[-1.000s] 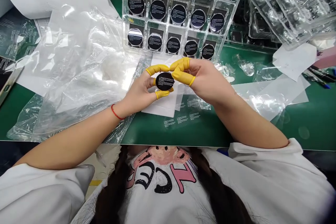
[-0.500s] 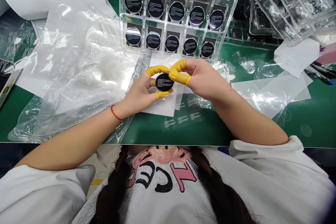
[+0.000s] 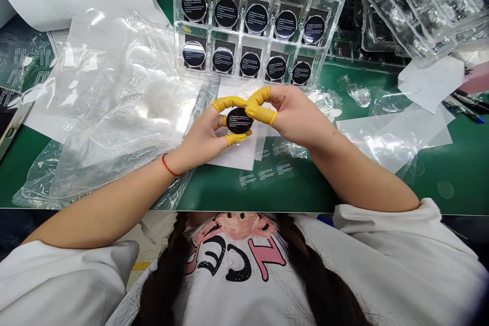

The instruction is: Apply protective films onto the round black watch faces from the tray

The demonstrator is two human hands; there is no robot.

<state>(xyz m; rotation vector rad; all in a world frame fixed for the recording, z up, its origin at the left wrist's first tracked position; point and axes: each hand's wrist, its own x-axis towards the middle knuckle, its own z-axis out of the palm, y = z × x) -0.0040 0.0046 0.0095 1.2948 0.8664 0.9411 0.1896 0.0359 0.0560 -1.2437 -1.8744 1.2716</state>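
Note:
Yellow finger cots cover the fingertips of both hands. My left hand (image 3: 208, 130) grips a round black watch face (image 3: 239, 121) by its edges, with white printed text facing up. At its upper right edge, the thumb and forefinger of my right hand (image 3: 282, 109) are pinched together, touching the rim; whether a film edge lies between them is too small to tell. Below the hands, clear round stickers with white text (image 3: 265, 175) lie on the green table (image 3: 305, 188). White paper (image 3: 240, 160) is partly hidden under the left hand.
A clear compartment tray (image 3: 239, 30) of similar watches stands behind the hands. Plastic bags (image 3: 110, 97) spread over the left side. More stacked trays (image 3: 428, 5), a crumpled plastic piece (image 3: 357, 92), clear sheets (image 3: 385, 135) and pens (image 3: 464, 104) are on the right.
Almost nothing differs. Both hands keep the same hold on the watch face, and the camera view shifts very slightly.

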